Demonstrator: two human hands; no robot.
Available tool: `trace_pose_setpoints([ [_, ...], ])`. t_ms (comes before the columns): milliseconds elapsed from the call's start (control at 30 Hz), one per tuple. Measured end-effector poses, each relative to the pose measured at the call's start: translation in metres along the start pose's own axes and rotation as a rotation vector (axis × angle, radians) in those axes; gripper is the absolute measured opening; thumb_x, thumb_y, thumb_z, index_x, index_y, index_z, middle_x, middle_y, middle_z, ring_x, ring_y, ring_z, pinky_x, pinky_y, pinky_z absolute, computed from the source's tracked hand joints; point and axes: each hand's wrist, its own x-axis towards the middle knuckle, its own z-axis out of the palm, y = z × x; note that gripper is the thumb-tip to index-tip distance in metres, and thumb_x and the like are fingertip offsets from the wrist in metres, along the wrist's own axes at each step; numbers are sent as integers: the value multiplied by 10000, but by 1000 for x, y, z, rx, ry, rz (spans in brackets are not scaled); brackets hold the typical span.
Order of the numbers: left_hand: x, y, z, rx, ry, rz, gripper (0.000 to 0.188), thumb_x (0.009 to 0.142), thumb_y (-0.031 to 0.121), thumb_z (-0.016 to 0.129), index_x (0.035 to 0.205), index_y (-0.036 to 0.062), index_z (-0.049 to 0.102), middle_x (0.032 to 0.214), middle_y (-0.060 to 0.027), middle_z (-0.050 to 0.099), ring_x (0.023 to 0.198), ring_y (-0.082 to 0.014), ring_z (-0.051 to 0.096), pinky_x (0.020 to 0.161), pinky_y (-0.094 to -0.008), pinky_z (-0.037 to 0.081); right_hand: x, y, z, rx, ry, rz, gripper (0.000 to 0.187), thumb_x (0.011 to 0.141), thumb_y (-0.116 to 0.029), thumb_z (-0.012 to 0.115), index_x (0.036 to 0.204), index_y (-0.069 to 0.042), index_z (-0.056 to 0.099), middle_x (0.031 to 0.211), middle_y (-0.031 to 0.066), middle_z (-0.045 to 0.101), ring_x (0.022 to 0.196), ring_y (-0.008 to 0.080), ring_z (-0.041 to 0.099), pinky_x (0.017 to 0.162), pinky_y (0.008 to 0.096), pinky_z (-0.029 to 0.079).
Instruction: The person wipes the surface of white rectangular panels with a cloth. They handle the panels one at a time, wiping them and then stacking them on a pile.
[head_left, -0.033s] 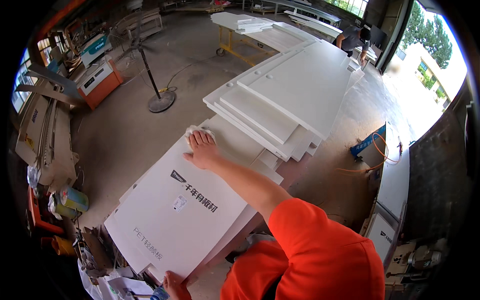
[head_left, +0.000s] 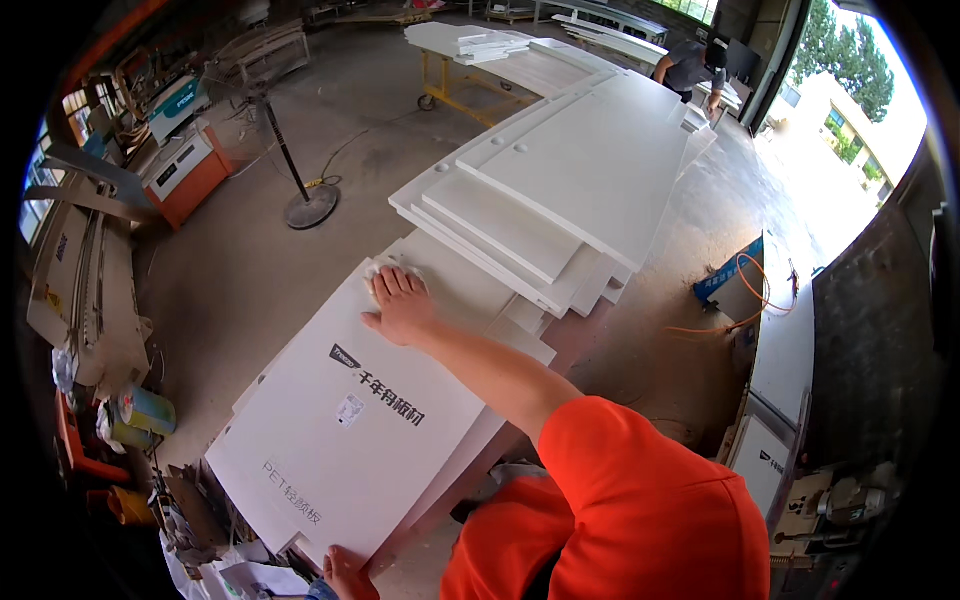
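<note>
A large white panel (head_left: pixel 330 440) with dark print and a small label lies on top of a stack in front of me. My right hand (head_left: pixel 402 310) is at its far left corner, palm down with the arm stretched out. Under its fingers is a crumpled white cloth (head_left: pixel 376 270), pressed against the panel; most of the cloth is hidden by the hand. My left hand (head_left: pixel 347 572) is at the near end of the same panel, closed at its edge beside a small notch. Part of that hand lies beyond the picture's rim.
More white panels (head_left: pixel 590 160) are stacked just beyond. A fan stand (head_left: pixel 312 208) stands on the floor to the left, near an orange-and-white machine (head_left: pixel 190 175). Paint cans (head_left: pixel 147 408) and scraps lie at lower left. An orange hose (head_left: pixel 745 318) hangs at right. Another person (head_left: pixel 690 72) bends over boards far off.
The whole view has shifted slightly, so the panels appear a little further left. My right hand has slid slightly over the cloth and covers more of it. My left hand stays at the panel's edge.
</note>
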Motion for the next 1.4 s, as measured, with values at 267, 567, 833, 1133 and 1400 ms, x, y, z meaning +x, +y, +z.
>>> trace_pose_setpoints([
  [267,17,22,24,391,-91,260,286,1018,324,668,928,53,648,779,-46,561,712,-147,506,577,-336,416,-198,55,-39,257,128,317,608,979,-499,629,1308,7,555,1392,220,589,1239,345,599,1024,479,463],
  [567,4,40,53,507,-141,534,318,1016,345,671,912,46,638,769,-44,553,698,-144,493,567,-328,403,-355,49,-73,683,165,578,586,959,-560,678,928,24,642,752,170,711,611,326,695,618,448,545],
  [833,-45,67,103,317,-377,774,348,1015,365,674,898,40,629,761,-43,545,686,-142,480,558,-321,392,-528,100,-136,1356,868,779,435,928,-365,822,1041,21,656,739,55,658,422,110,550,375,319,385],
  [1133,-235,-50,354,711,-1130,588,406,1061,314,628,1191,-70,651,945,-122,702,761,-204,657,569,-351,528,-734,268,-133,951,1417,1118,386,931,-358,808,953,25,759,804,36,744,648,90,661,526,298,515],
  [1400,-357,-246,530,820,-1499,203,325,1069,187,654,1076,-136,687,949,-122,744,785,-169,691,698,-321,578,-893,388,-151,545,1257,1563,389,933,-314,756,732,12,690,591,33,625,532,99,569,507,337,449],
])
